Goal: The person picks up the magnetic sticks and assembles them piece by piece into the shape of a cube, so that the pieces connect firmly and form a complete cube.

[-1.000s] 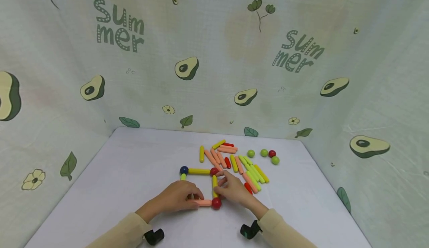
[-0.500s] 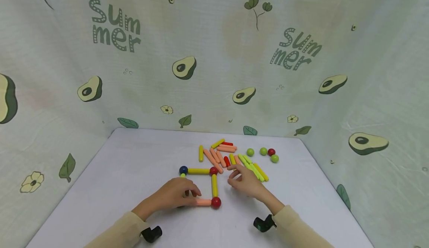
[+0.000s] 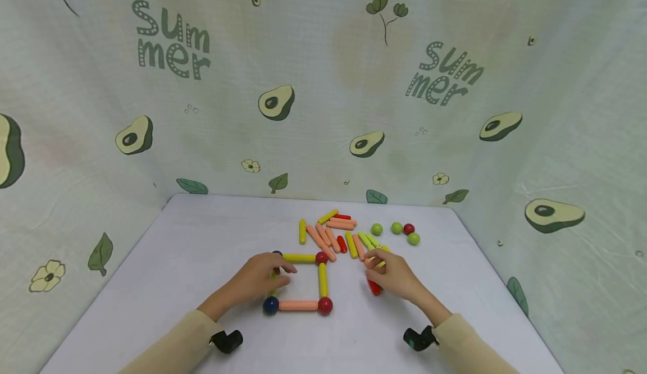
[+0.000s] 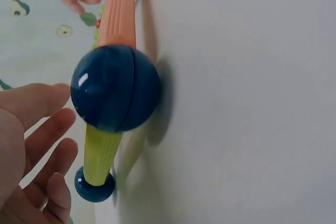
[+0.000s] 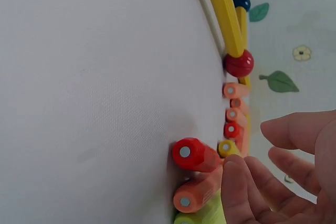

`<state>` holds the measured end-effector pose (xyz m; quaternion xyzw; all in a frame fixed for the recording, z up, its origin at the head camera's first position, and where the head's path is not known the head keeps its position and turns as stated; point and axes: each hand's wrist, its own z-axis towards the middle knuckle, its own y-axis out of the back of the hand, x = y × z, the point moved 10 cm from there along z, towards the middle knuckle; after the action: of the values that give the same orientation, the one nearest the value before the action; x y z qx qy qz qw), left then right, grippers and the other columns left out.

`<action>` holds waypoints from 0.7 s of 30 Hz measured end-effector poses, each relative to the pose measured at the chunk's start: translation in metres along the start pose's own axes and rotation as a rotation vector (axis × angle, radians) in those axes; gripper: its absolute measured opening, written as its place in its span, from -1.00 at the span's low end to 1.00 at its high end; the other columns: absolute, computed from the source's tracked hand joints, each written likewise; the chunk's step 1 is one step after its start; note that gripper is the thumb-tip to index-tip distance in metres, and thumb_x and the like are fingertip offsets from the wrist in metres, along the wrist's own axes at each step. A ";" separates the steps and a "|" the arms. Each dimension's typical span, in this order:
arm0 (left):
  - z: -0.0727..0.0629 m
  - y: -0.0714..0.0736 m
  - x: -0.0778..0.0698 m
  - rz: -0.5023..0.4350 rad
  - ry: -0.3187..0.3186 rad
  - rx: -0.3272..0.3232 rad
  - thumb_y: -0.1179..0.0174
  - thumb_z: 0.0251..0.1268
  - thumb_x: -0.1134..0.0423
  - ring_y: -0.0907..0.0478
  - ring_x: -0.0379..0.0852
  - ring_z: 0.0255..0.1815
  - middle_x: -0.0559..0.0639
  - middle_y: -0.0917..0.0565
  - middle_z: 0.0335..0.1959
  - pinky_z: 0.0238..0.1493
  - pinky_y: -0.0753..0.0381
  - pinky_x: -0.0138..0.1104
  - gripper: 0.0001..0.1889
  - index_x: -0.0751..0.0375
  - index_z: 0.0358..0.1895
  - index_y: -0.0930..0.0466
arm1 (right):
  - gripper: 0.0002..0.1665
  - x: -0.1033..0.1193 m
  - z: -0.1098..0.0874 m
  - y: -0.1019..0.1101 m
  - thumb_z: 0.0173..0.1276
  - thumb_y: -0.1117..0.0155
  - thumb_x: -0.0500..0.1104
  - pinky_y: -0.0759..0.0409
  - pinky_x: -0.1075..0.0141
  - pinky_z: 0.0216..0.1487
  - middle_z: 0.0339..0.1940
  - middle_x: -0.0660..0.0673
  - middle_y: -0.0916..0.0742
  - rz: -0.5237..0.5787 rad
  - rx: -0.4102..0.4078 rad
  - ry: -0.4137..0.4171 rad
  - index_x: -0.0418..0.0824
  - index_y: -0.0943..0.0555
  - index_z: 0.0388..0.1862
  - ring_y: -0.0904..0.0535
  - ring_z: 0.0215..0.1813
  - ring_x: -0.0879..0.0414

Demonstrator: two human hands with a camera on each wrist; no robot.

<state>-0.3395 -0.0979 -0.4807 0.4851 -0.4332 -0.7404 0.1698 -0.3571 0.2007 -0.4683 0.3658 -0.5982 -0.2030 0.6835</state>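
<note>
Hovering over sticks (image 5: pixel 195 154), right hand (image 3: pixel 393 276), fingers (image 5: pixel 296 171) parted

Balls (image 3: pixel 325 306) dk blue, red, grn; rods (image 3: pixel 298 305) yel, peach, lime, red; cloth (image 3: pixel 313 42) avocado-print

Long beige sleeves (image 3: pixel 174 345) adjoin black wrist cameras (image 3: pixel 226 341)

White tabletop (image 3: pixel 212 222), its far edge running nearly level. Off-white cloth (image 3: pixel 313 42) hangs behind it and along both sides, lightly creased at right. Print on cloth: green "summer" lettering (image 3: pixel 173 40) upper left, broken over two lines; second lettering (image 3: pixel 445 73) to the right, slanting upward. Flower sprig (image 3: pixel 385 20) between, near the top. Halved avocados (image 3: pixel 276 103) scattered about. Low left: cream blossom (image 3: pixel 47 276), green leaf (image 3: pixel 101 254) beside it. More leaves (image 3: pixel 376 196) just above the table's back edge.
</note>
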 end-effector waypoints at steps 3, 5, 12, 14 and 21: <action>0.001 0.009 0.009 0.005 0.028 -0.075 -0.46 0.40 0.18 -0.57 -0.28 -0.10 -0.29 -0.74 -0.06 -0.01 -0.61 -0.27 -0.77 -0.16 0.05 -0.79 | -0.63 -0.006 -0.002 0.003 0.43 -0.47 -0.23 -0.73 0.29 -0.23 -0.11 -0.03 -0.76 -0.013 -0.016 -0.020 -0.17 -0.68 0.19 -0.66 -0.18 0.12; 0.002 0.014 0.013 0.000 0.033 -0.116 -0.47 0.38 0.21 -0.57 -0.24 -0.09 -0.26 -0.74 -0.05 0.00 -0.62 -0.24 -0.75 -0.14 0.06 -0.78 | -0.63 -0.009 -0.003 0.006 0.42 -0.49 -0.23 -0.73 0.29 -0.23 -0.11 -0.03 -0.77 -0.024 -0.029 -0.032 -0.16 -0.69 0.17 -0.66 -0.19 0.12; 0.007 0.025 0.029 -0.001 0.057 -0.195 -0.50 0.34 0.26 -0.61 -0.15 0.00 -0.24 -0.74 0.01 0.06 -0.62 -0.14 -0.67 -0.14 0.12 -0.77 | -0.62 -0.014 -0.006 0.012 0.38 -0.53 -0.24 -0.73 0.30 -0.23 -0.12 -0.05 -0.76 -0.068 -0.049 -0.023 -0.18 -0.70 0.14 -0.65 -0.21 0.12; 0.009 0.025 0.033 -0.007 0.068 -0.198 -0.48 0.36 0.26 -0.62 -0.11 0.07 -0.22 -0.74 0.05 0.10 -0.63 -0.11 -0.66 -0.14 0.14 -0.76 | -0.63 -0.016 -0.007 0.013 0.37 -0.53 -0.24 -0.71 0.31 -0.24 -0.12 -0.05 -0.76 -0.076 -0.045 -0.014 -0.18 -0.70 0.13 -0.64 -0.22 0.13; 0.019 0.021 0.046 -0.039 0.084 -0.170 -0.41 0.45 0.26 -0.61 -0.02 0.21 -0.15 -0.73 0.16 0.16 -0.63 -0.05 -0.69 -0.10 0.18 -0.73 | -0.67 -0.016 -0.010 0.009 0.36 -0.52 -0.29 -0.62 0.40 -0.32 -0.22 0.00 -0.73 -0.089 -0.038 0.011 -0.18 -0.72 0.08 -0.56 -0.32 0.15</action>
<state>-0.3814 -0.1319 -0.4871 0.5078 -0.3515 -0.7568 0.2138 -0.3519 0.2200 -0.4723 0.3800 -0.5734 -0.2426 0.6841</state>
